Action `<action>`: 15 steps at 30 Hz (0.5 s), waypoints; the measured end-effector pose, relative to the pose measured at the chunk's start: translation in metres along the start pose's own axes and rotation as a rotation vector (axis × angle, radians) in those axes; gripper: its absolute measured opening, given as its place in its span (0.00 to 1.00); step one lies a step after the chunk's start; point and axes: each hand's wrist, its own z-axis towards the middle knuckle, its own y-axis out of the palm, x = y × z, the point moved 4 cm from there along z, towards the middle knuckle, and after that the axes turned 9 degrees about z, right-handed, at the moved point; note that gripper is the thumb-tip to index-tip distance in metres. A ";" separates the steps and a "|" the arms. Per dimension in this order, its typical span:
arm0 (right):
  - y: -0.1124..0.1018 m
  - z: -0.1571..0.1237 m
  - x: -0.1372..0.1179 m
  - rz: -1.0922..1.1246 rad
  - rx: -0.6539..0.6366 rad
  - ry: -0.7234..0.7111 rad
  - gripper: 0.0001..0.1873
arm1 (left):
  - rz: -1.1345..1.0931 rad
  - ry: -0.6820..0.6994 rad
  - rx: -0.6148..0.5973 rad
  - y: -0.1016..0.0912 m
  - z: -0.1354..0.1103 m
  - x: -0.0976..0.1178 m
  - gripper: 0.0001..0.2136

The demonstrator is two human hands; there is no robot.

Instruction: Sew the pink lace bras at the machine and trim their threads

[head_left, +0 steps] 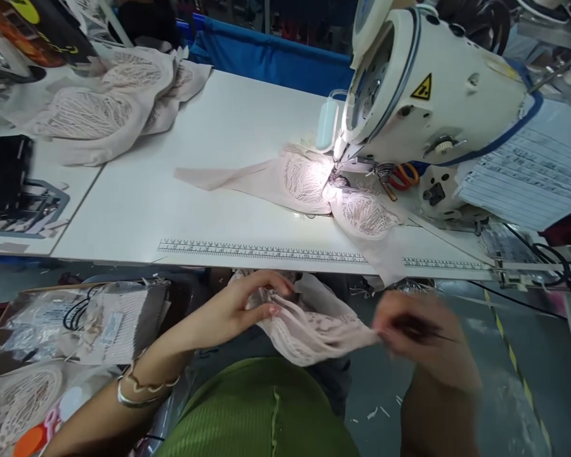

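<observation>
Over my lap, a pale pink lace bra point(309, 330) hangs stretched between my two hands. My left hand point(252, 301) pinches its upper left part between thumb and fingers. At the bra's right tip, my right hand point(421, 327) is closed on the fabric, blurred by motion; a dark shape within that hand is too smeared to name. On the table above, another pale lace bra point(309, 181) lies with its middle under the needle area of a white sewing machine point(450, 89), lit by a bright lamp. One end of it drapes over the table's front edge.
A stack of similar lace pieces point(92, 114) lies at the table's back left. Red-orange-handled scissors point(404, 176) rest by the machine. A printed ruler point(266, 251) runs along the front edge. At lower left stands a box point(157, 317) with bagged parts. Written papers point(528, 165) hang at right.
</observation>
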 end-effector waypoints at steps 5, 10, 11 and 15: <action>0.033 0.023 0.005 -0.248 -0.040 0.057 0.05 | 0.124 0.231 0.038 0.038 0.022 0.019 0.05; 0.036 0.020 0.014 -0.244 0.037 0.092 0.05 | 0.168 0.302 0.223 0.050 0.030 0.018 0.09; 0.035 0.019 0.014 -0.242 0.056 0.099 0.05 | 0.193 0.307 0.241 0.050 0.030 0.017 0.09; 0.033 0.021 0.015 -0.240 0.074 0.101 0.05 | 0.237 0.271 0.285 0.048 0.032 0.015 0.07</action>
